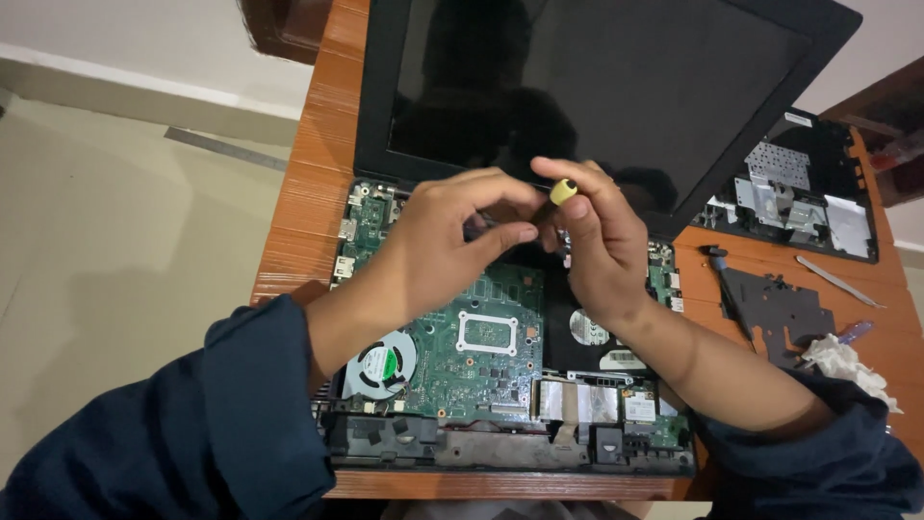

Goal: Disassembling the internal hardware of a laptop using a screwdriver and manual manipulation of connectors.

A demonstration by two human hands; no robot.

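A makeshift repair bench in what looks like a home — below my fingers lies an opened laptop, its green circuit board and fan bared on a wooden table. Right of my fingers sit removed panels and a metal tool — tiled floor off to the left.
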